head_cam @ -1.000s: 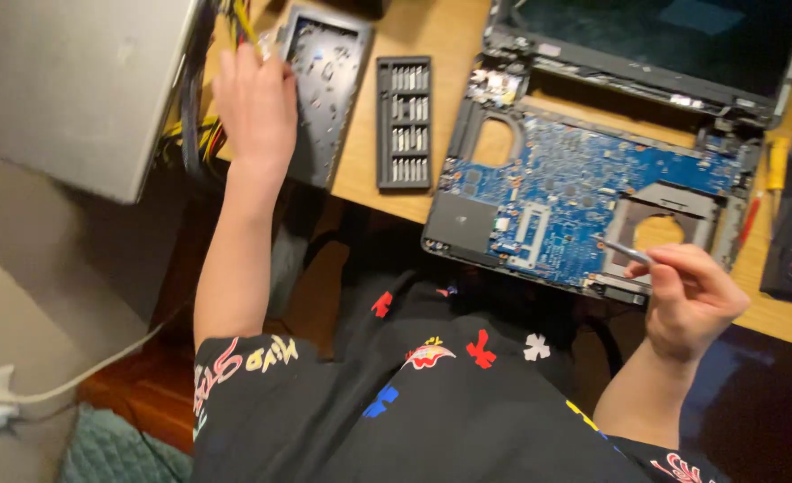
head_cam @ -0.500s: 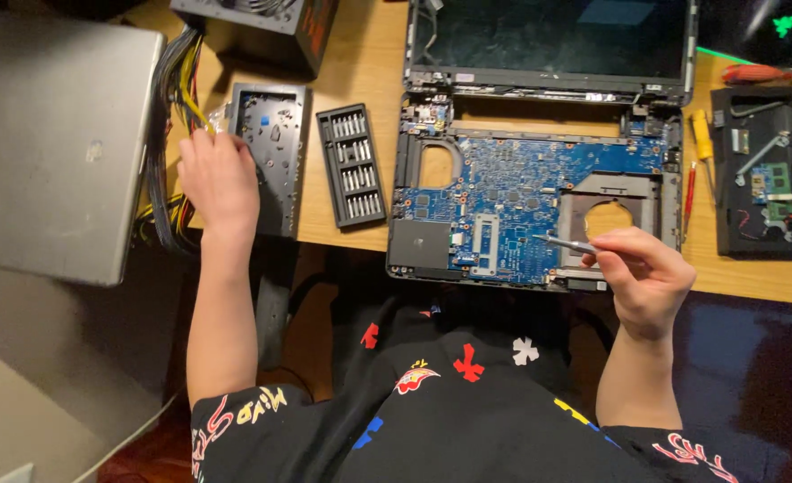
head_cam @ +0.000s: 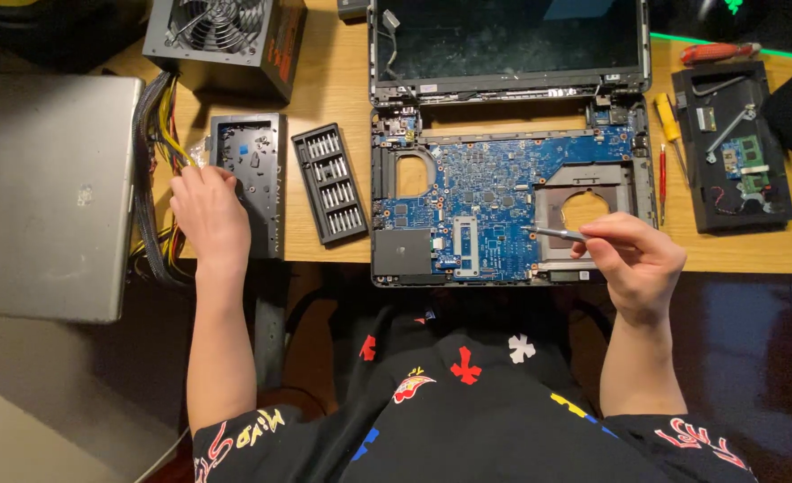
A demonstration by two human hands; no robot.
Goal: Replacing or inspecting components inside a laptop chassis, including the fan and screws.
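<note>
Pinching a thin metal tool [head_cam: 557,234] between closed fingers, the right hand [head_cam: 633,259] holds its tip over the blue circuit board [head_cam: 494,201] of the opened laptop [head_cam: 508,143], at the near right, beside the round cutout. The left hand [head_cam: 206,215] rests palm down, fingers loosely curled, on the left edge of a grey plastic cover [head_cam: 257,174]; whether it grips anything cannot be told. A black bit case [head_cam: 330,183] lies between cover and laptop, a power supply [head_cam: 226,40] at far left.
</note>
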